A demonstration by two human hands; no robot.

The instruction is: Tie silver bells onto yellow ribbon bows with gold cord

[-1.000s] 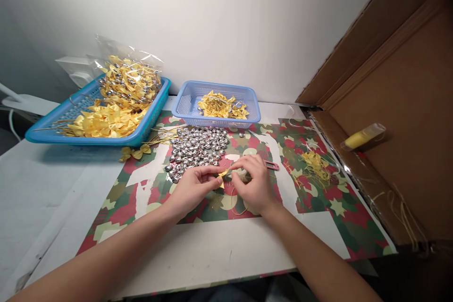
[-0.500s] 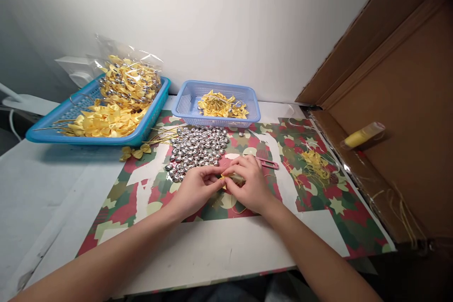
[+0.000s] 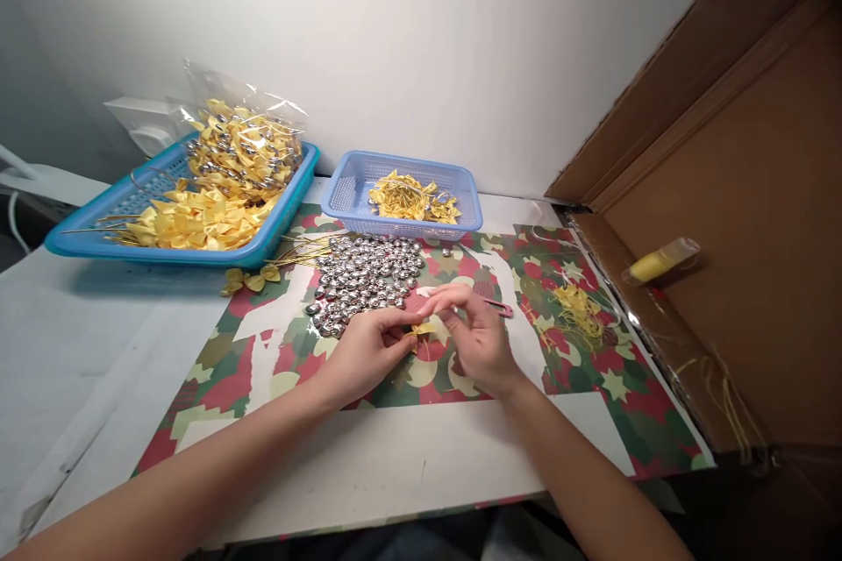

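Note:
My left hand [image 3: 369,351] pinches a small yellow ribbon bow [image 3: 422,330] between thumb and fingers, over the patterned sheet. Just right of the bow is my right hand [image 3: 479,335], its fingers bent and its thumb apart from them; the fingertips reach the top of the bow, beside the left fingertips. No object shows between the right thumb and fingers. Silver bells [image 3: 368,272] lie in a heap behind my left hand. A pink clip [image 3: 498,308] lies behind my right hand, partly covered by it.
A large blue basket [image 3: 151,259] at the left holds yellow bows and a clear bag. A smaller blue basket [image 3: 401,225] stands at the back with more bows. Yellow cord scraps [image 3: 582,311] lie right, near a cardboard wall [image 3: 737,166] and a yellow tube [image 3: 661,262].
My right thumb has come away from the bow and the right hand has opened slightly to the right. More of the bow shows. The left hand keeps its pinch; the view has shifted slightly.

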